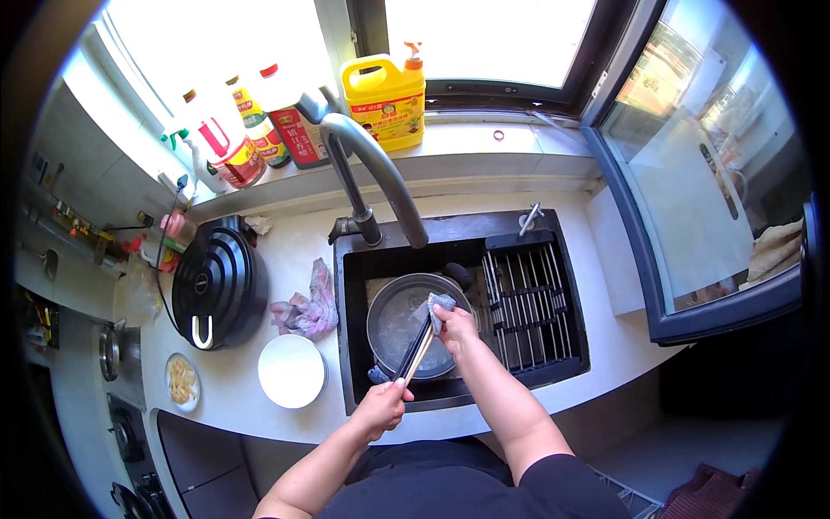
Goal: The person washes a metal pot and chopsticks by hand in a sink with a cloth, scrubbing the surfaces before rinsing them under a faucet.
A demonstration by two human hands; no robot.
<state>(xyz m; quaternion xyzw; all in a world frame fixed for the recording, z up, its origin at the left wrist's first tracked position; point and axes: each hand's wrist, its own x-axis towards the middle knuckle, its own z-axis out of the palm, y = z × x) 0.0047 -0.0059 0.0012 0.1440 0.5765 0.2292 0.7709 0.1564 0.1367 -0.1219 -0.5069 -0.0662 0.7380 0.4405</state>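
Note:
My left hand [381, 408] is closed around the lower ends of several chopsticks [417, 350], some dark and some light wood. They slant up and to the right over a round metal basin [380, 303] of water in the black sink [450, 400]. At their upper ends my right hand [454, 329] pinches a grey-blue cloth [439, 302] against them. The fingertips partly hide how the cloth wraps the sticks. Behind the basin lies a dark rounded object [456, 275] I cannot make out.
The grey faucet [372, 164] arches over the sink's back edge. A metal drying rack [532, 303] covers its right side. To the left are a crumpled cloth [309, 303], stacked white bowls [292, 372], a black electric cooker [216, 281] and a small food plate [182, 383]. An open window sash [661, 324] juts in at right.

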